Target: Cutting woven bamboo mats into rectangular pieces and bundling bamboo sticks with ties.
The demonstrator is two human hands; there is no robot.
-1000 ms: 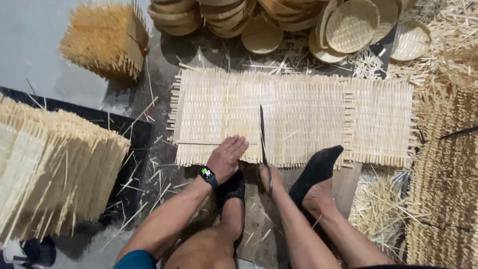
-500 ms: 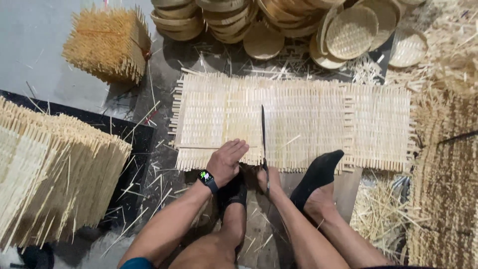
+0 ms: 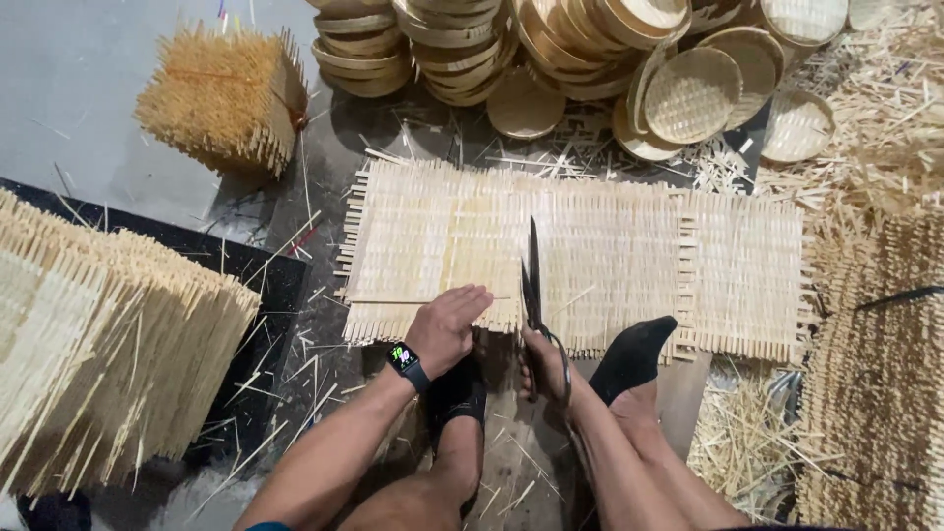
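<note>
The left hand point(image 3: 450, 324) lies flat, fingers spread, on the near edge of the long pale woven bamboo mat point(image 3: 610, 246) spread on the floor. Just to its right, the right hand point(image 3: 544, 364) grips the loop handles of dark metal scissors point(image 3: 532, 285), blades pointing away across the mat, slightly parted. Round woven trays point(image 3: 693, 93) lie stacked well beyond the mat
</note>
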